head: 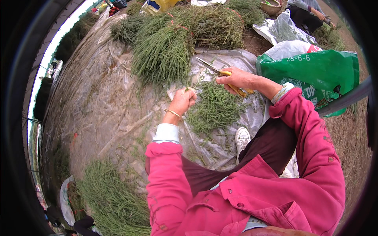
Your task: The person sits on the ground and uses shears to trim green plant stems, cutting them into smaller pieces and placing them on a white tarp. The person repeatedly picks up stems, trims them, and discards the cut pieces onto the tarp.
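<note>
My right hand grips a pair of scissors with yellow handles, and the metal blades point up and to the left. Thin green stems are pinched in my left hand, thumb against the fingers. A heap of cut green sprigs lies on the plastic sheet below and between the hands. Just beyond my left hand is a large bundle of leafy green stalks. The scissor blades are apart from the stems. How far the blades are spread is hard to tell.
Clear plastic sheeting covers the ground. Tied bundles of drier stalks lie at the back. A green plastic sack stands at the right. Another person sits at the upper right. More green stalks lie at the lower left.
</note>
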A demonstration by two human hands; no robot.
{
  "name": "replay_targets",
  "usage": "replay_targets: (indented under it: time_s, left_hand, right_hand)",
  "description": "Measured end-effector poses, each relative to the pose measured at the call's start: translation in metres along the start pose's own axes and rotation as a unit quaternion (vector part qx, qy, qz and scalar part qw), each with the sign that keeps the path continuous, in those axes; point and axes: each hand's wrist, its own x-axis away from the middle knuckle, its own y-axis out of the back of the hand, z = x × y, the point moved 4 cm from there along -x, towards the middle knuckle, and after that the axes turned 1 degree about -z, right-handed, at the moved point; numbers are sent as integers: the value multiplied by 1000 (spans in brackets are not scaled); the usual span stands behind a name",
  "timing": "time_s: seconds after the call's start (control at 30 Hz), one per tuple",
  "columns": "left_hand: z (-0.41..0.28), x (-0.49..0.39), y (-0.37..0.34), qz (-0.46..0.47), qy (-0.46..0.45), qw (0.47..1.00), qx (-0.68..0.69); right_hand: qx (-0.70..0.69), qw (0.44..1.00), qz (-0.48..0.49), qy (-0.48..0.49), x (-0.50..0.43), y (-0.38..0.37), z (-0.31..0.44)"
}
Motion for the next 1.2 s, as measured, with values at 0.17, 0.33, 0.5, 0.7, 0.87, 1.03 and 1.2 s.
replay_targets:
  time_s: [0.17,0.33,0.5,0.7,0.87,1.03,1.2]
  left_hand:
    - [4,-1,-13,16,-17,996,-88]
    - [-2,2,17,72,-55,966,241]
    - [-12,14,65,68,-165,807,563]
    - [-22,50,77,-26,-219,811,542]
    - [-41,94,91,-56,-256,836,482]
    - [-48,270,180,-304,-279,889,199]
    - [20,643,199,-741,-53,667,-60]
  right_hand:
    - [-14,999,35,0,-3,-7,-16]
    - [-70,997,11,-9,-8,-3,-27]
    - [-135,990,-7,-28,-12,-13,-22]
    - [-90,992,85,-13,-17,-42,-4]
    - [-45,984,161,54,-19,-73,16]
    - [14,979,192,66,-27,-95,17]
    - [25,964,258,52,-27,-117,9]
